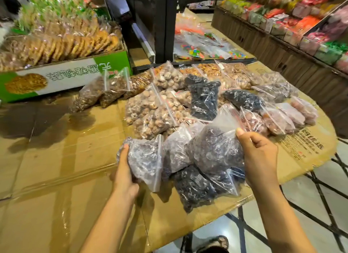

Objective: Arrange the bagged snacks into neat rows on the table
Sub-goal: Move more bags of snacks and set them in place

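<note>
Clear zip bags of snacks lie on a table covered with flattened cardboard [56, 158]. My left hand [124, 173] grips the left side of a bag of purplish dried fruit [145, 160] at the near edge of the pile. My right hand [258, 154] pinches the top of a bigger purplish bag [214, 149] beside it, lifted a little. A third such bag [175, 151] sits between them, and a dark bag [197, 188] lies under them. Farther back are tan round snack bags [150, 111], black bags [203, 100] and pinkish bags [278, 121].
A green and white carton of bagged cookies [62, 73] stands at the back left. A black post [163, 25] rises behind the pile. Shelves of packaged sweets [301, 21] run along the right. The table's edge and metal legs [320, 186] show at the near right.
</note>
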`<state>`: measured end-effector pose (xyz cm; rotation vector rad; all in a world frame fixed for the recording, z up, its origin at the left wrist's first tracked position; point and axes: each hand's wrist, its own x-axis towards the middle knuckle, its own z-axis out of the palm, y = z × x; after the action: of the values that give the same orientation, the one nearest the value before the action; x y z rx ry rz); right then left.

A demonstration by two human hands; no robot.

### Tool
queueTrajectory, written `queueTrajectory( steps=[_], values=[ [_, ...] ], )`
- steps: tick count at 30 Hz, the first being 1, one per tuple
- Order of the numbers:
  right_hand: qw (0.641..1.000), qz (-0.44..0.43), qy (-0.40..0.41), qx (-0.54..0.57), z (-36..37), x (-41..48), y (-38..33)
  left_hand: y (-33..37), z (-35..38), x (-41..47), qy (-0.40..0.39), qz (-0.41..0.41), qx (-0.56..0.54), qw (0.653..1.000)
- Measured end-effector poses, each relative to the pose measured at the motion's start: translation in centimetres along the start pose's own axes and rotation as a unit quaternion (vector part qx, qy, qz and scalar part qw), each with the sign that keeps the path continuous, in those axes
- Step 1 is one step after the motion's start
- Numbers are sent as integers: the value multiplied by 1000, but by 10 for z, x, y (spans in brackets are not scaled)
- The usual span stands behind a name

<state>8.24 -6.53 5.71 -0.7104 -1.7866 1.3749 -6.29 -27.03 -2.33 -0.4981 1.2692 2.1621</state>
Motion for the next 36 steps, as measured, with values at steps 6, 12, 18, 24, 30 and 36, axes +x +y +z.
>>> queueTrajectory(
  steps=[6, 12, 18, 24, 30, 36],
  values=[
    [1000, 1, -17, -11, 22, 7, 2, -6, -44, 5, 66, -13, 613, 787],
    [999, 42, -17, -12, 18, 23, 13, -8, -55, 20, -11, 246, 792, 558],
    [998, 60, -24, 19, 8, 25, 19, 13, -54, 58, -210, 320, 721, 578],
    [996, 70, 9, 60, 2, 23, 36, 9, -54, 69, -186, 349, 695, 600],
    [992, 108, 46, 47, 0, 14, 32, -11, -50, 56, -15, 314, 461, 830],
    [990, 123, 58, 24, 4, 10, 24, -16, -38, 55, -39, 341, 418, 841]
  ],
)
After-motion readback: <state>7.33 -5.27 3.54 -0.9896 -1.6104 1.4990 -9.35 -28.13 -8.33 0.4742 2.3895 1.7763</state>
